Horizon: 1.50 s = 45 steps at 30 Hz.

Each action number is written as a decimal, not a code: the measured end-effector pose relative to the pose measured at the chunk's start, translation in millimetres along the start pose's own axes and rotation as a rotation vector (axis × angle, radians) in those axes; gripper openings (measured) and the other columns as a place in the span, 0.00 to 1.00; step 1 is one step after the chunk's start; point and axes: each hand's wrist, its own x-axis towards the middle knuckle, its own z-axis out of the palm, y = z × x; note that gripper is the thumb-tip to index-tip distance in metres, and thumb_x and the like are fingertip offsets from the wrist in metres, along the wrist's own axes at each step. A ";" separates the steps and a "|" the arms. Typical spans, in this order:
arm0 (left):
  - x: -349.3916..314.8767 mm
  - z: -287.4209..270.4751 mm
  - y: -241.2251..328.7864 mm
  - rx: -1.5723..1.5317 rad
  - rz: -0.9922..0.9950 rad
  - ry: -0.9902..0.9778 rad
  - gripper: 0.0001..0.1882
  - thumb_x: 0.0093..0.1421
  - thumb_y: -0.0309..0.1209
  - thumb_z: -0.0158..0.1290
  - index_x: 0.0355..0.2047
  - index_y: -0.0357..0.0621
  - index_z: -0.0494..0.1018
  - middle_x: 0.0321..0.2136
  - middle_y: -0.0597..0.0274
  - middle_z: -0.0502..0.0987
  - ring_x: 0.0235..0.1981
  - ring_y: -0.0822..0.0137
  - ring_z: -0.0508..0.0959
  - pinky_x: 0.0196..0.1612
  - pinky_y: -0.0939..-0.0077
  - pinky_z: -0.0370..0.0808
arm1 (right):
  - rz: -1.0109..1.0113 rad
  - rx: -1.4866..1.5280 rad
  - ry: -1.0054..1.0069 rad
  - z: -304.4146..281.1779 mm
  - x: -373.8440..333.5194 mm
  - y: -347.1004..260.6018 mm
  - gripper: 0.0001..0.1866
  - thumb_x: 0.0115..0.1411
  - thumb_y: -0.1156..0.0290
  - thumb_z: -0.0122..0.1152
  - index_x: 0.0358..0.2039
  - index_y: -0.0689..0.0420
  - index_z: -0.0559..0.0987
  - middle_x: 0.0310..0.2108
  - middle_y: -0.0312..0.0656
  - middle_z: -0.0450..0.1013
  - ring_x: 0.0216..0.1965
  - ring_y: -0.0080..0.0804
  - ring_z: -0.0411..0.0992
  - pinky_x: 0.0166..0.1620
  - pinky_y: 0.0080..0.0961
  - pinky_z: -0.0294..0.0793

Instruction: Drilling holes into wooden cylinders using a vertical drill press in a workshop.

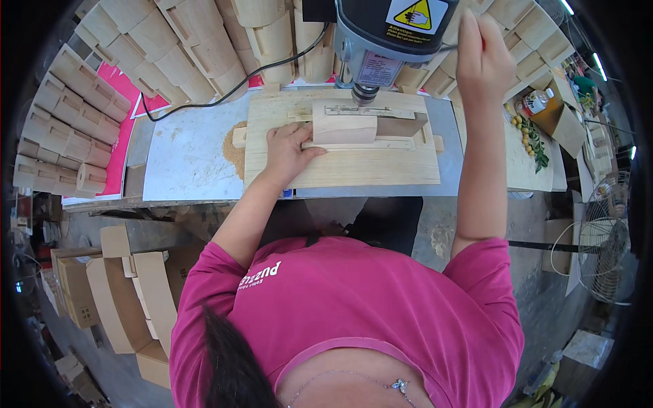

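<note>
A pale, rounded wooden piece (345, 129) lies in a wooden jig on a flat board (340, 175). My left hand (289, 151) grips its left end, fingers bent at the end face and thumb along the front. Right above the piece is the chuck (365, 94) of a drill press (388, 37) with a dark housing; the drill bit is hard to make out. My right hand (481, 58) is raised at the right of the press, closed on its feed lever (449, 48). Most of the lever is hidden by the hand.
Stacks of similar wooden pieces (197, 47) line the bench's back and left. A black cable (231, 92) crosses the metal-topped bench (194, 153), near sawdust (233, 153). Fruit (526, 136) and a bottle (536, 102) lie at right. Open cardboard boxes (126, 306) and a fan (605, 238) stand around.
</note>
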 end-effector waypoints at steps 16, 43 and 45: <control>5.3 23.0 12.4 -0.005 0.026 0.051 0.27 0.38 0.45 0.61 0.39 0.48 0.75 0.26 0.67 0.72 0.33 0.65 0.71 0.40 0.69 0.56 | -0.009 0.024 0.000 -10.6 -14.5 -16.4 0.08 0.54 0.75 0.54 0.20 0.61 0.71 0.11 0.40 0.57 0.12 0.25 0.57 0.18 0.18 0.57; 4.0 18.6 12.8 0.005 -0.019 0.009 0.27 0.37 0.45 0.62 0.40 0.49 0.74 0.28 0.68 0.73 0.34 0.66 0.71 0.42 0.68 0.56 | 0.039 0.063 -0.031 0.6 -15.9 -2.5 0.09 0.59 0.70 0.48 0.30 0.63 0.74 0.19 0.34 0.66 0.24 0.19 0.63 0.28 0.18 0.63; 10.5 20.5 18.6 0.004 -0.012 -0.013 0.27 0.37 0.45 0.62 0.40 0.49 0.74 0.28 0.68 0.73 0.34 0.66 0.71 0.42 0.68 0.56 | 0.258 -0.015 -0.128 -1.2 23.3 -7.7 0.13 0.59 0.64 0.48 0.29 0.63 0.72 0.20 0.43 0.67 0.24 0.29 0.66 0.29 0.23 0.64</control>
